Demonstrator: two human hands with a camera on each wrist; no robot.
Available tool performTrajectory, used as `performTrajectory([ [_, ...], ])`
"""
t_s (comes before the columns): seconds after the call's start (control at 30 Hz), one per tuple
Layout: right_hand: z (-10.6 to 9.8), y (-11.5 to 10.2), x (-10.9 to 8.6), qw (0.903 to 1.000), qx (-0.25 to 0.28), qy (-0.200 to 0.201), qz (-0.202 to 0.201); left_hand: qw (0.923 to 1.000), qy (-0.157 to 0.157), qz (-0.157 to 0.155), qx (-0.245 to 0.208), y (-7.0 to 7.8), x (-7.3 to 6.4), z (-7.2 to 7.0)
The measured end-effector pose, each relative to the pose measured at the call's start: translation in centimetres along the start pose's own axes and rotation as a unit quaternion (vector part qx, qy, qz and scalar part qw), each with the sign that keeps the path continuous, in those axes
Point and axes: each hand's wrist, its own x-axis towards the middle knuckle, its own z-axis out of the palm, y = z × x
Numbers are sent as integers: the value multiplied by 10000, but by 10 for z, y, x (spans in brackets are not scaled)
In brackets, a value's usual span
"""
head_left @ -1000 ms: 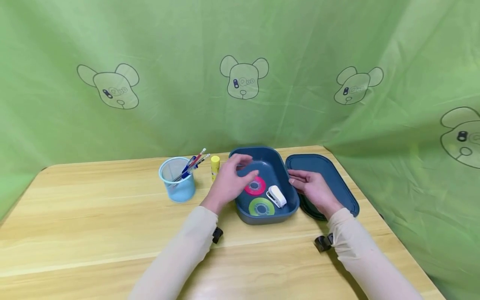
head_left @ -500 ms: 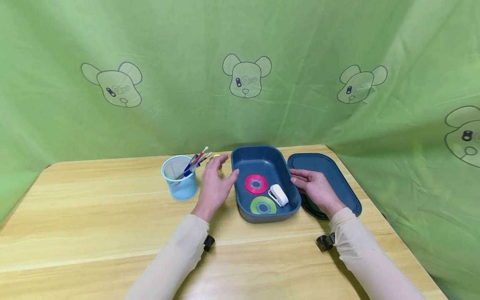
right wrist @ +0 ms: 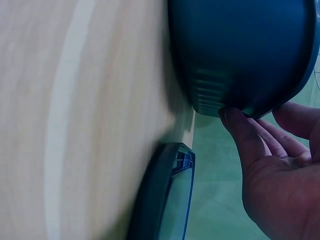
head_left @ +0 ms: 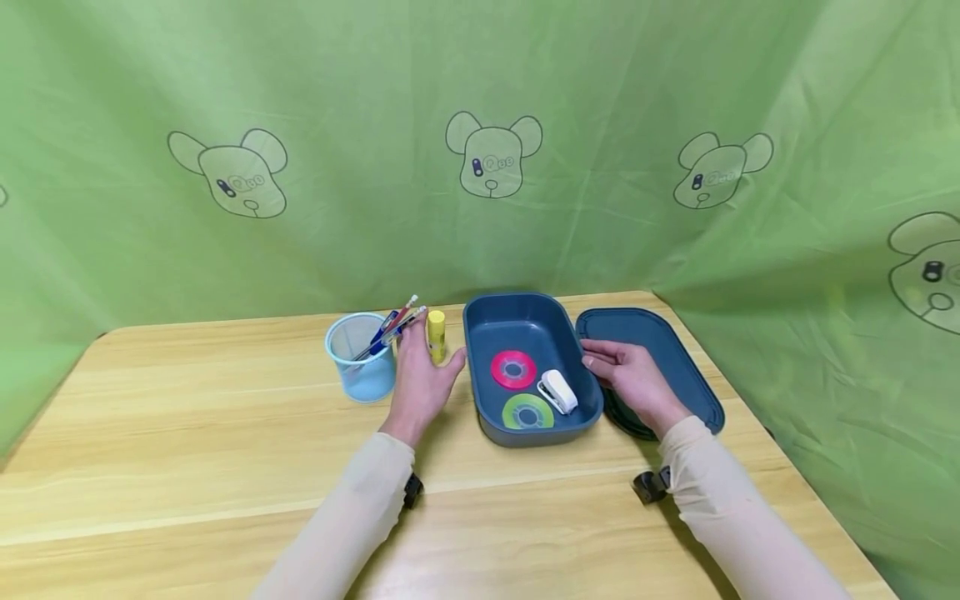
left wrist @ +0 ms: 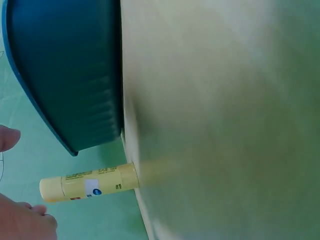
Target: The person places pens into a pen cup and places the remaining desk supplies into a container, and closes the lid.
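In the head view, a yellow glue stick (head_left: 437,335) stands upright on the table between the pen holder and the blue box (head_left: 525,436). My left hand (head_left: 422,379) is spread around the glue stick, thumb on its right and fingers on its left; the left wrist view shows the glue stick (left wrist: 92,183) with a gap to the thumb. Inside the box lie a pink tape roll (head_left: 497,369), a green tape roll (head_left: 512,412) and a white stapler (head_left: 558,390). My right hand (head_left: 633,377) touches the box's right outer wall with its fingers nearly straight.
A light blue mesh pen holder (head_left: 367,379) with several pens and pencils (head_left: 390,332) stands close left of my left hand. The dark blue lid (head_left: 667,358) lies right of the box, partly under my right hand. A green curtain (head_left: 360,233) hangs behind the table.
My left hand has moved left, from over the box to the glue stick, and lowered around it. My right hand stays at the box's right side.
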Motion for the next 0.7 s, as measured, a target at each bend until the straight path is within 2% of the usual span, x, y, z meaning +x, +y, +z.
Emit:
performTrajectory([
  [0.17, 0, 1, 0, 10000, -25, 23, -21, 9980, -67, -568, -275, 0, 8, 1],
  [0.27, 0, 2, 1, 10000, -84, 47, 17, 9944, -62, -909, -528, -1, 13, 2],
  [0.4, 0, 3, 2, 9999, -111, 46, 45, 9900, -87, -1261, -631, -1, 19, 4],
  [0.53, -1, 3, 3, 10000, -83, 49, 17, 9881, -67, -1401, -624, -2, 25, 7],
  [0.7, -2, 4, 2, 10000, -59, 44, 27, 9901, 12, -1349, -379, -6, 32, 11],
])
